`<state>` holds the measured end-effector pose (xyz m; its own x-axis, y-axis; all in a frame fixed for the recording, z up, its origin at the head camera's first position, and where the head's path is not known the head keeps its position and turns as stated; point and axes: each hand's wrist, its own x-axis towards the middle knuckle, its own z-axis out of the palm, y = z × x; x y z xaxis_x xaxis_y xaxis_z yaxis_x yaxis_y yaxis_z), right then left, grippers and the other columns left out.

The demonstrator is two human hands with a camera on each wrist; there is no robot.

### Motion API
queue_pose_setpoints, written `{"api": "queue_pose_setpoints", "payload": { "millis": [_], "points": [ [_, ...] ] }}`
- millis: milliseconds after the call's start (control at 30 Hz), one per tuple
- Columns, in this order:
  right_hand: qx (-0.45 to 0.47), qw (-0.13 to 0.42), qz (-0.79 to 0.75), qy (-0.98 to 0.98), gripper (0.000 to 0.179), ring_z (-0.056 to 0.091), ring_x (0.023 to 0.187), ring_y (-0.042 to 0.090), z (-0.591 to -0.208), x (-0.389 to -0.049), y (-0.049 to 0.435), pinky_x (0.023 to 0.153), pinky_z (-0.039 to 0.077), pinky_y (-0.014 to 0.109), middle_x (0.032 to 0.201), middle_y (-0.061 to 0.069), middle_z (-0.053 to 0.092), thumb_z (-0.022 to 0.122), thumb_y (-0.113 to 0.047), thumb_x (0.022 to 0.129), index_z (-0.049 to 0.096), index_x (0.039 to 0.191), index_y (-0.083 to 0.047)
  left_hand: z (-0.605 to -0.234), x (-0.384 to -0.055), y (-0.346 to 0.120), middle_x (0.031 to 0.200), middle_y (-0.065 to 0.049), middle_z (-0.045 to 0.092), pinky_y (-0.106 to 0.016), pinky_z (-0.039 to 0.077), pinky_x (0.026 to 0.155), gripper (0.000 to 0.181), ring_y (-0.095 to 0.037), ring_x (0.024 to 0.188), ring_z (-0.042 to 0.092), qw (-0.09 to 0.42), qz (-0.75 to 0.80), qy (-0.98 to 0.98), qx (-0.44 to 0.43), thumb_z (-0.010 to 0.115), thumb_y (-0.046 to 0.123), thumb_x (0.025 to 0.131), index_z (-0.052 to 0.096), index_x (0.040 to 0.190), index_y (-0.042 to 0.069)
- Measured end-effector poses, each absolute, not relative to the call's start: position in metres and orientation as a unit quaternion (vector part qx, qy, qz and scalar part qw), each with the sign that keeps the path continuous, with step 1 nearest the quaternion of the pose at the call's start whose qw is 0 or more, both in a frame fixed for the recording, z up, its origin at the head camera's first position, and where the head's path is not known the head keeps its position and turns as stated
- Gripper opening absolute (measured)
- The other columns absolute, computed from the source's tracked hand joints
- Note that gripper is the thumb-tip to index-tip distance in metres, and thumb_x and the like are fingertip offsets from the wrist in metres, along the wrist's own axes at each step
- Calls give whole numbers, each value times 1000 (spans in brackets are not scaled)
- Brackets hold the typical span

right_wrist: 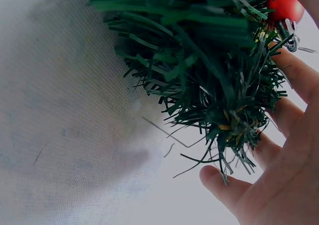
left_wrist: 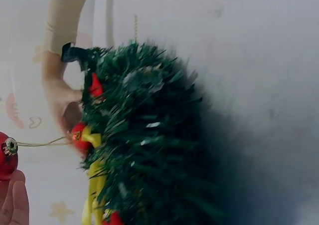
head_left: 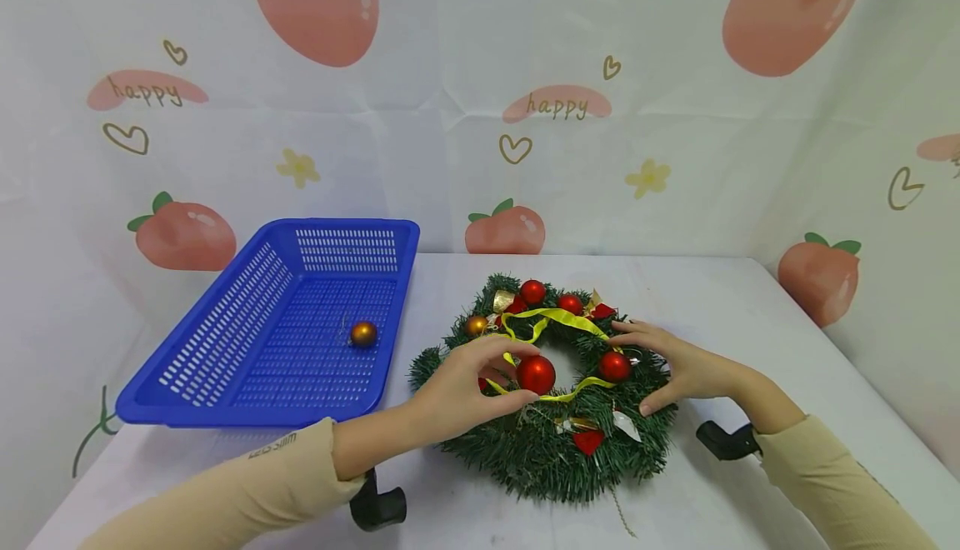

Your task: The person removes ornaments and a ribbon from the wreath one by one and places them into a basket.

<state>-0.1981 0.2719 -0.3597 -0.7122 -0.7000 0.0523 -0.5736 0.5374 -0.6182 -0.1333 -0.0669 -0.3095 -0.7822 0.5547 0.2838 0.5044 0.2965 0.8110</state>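
Note:
In the head view my left hand [head_left: 457, 387] pinches a red ball ornament [head_left: 536, 375] between thumb and fingers, over the middle of a green wreath [head_left: 555, 467]. The left wrist view shows this ornament's metal cap [left_wrist: 9, 146] and a gold string [left_wrist: 42, 144] stretching from it toward the wreath. My right hand [head_left: 686, 367] is at the wreath's right side, its fingers spread and fairly straight along the greenery. Close to those fingers sits another red ball [head_left: 615, 366] on the wreath. A yellow ribbon [head_left: 566, 318] loops around the wreath's centre.
Left of the wreath stands a blue plastic basket [head_left: 142, 396] holding one gold ball [head_left: 363, 334]. The wreath also carries other red balls [head_left: 533, 292], a gold ball [head_left: 476, 326] and a red heart-shaped piece [head_left: 588, 442]. Behind the white table [head_left: 697, 283] hangs a printed cloth [head_left: 420, 158].

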Motion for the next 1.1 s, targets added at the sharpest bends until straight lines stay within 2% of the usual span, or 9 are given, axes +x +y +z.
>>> {"api": "queue_pose_setpoints", "payload": {
  "millis": [133,300,367,500,533,733,767,967,1100],
  "points": [
    [-365,101,-311,872,81,9,142,0,-360,-198,272,92,23,78,149,25,23,82,-27,69,42,138,-14,-303,-135,-71,110,-6,63,-32,56,78,41,-17,88,66,4,485,811,326,72,13,80,60,120,10],
    [-367,100,-311,871,82,6,139,-9,-361,-199,273,92,23,78,149,25,23,82,-27,68,42,138,-14,-296,-136,-75,107,-6,62,-30,56,78,41,-16,88,65,-12,481,815,325,73,13,80,60,119,10],
    [-366,101,-311,872,82,7,143,0,-362,-199,273,92,22,78,150,25,22,82,-27,68,42,139,-14,-294,-136,-77,109,-7,62,-33,57,78,41,-16,89,65,-15,484,813,324,73,12,80,60,119,10],
    [-359,108,-310,873,82,10,142,38,-360,-199,272,93,21,79,150,24,22,82,-28,69,42,139,-14,-289,-136,-80,112,-9,62,-35,57,78,41,-16,90,65,-24,485,811,328,72,10,80,60,119,8],
    [-358,109,-311,873,82,9,143,35,-360,-198,271,93,21,79,150,25,21,82,-28,69,42,139,-14,-288,-137,-81,112,-9,62,-34,57,78,41,-17,90,65,-27,483,811,329,72,9,80,60,119,8],
    [-356,112,-312,874,82,10,140,43,-358,-198,270,93,20,79,150,26,21,82,-27,69,42,139,-14,-282,-139,-87,110,-8,63,-29,56,79,42,-17,90,64,-37,479,817,320,72,9,80,59,120,8],
    [-356,112,-312,874,82,10,135,51,-358,-198,270,93,20,79,150,26,21,82,-27,69,42,138,-13,-282,-139,-89,110,-9,63,-29,56,79,42,-17,90,64,-39,480,817,318,72,9,80,59,120,8],
    [-358,109,-312,873,82,10,142,35,-358,-197,271,93,21,79,150,25,21,82,-26,69,41,139,-13,-276,-146,-98,111,-11,63,-31,56,79,43,-17,88,65,-67,484,815,312,72,8,80,58,121,6],
    [-359,109,-312,873,81,9,144,31,-359,-198,271,93,20,79,150,25,21,82,-26,69,41,139,-13,-273,-152,-106,114,-13,62,-30,56,79,45,-20,89,65,-88,487,814,306,72,6,80,58,122,5]
  ]
}}
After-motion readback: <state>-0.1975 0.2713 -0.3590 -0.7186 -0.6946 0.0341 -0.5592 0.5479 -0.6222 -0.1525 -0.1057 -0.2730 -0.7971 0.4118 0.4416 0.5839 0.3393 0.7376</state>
